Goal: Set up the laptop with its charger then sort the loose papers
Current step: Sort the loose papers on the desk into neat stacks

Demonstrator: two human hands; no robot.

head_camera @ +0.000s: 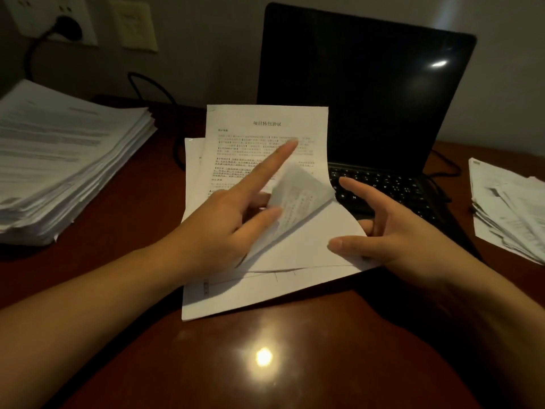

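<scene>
Paper sheets (pixel 267 290) overlap laptop (pixel 368 84) (corner curled).

Left stack (pixel 59 160): cut by left edge, print blurred. Right pile (pixel 507 208): cut by right edge. Keyboard (pixel 392 187) partly hidden behind sheet (pixel 265 128); sheet's body text too small to read.

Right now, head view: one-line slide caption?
Left hand and right hand hold printed sheets before the open, dark-screened laptop; tall stack at left, smaller pile at right.
</scene>
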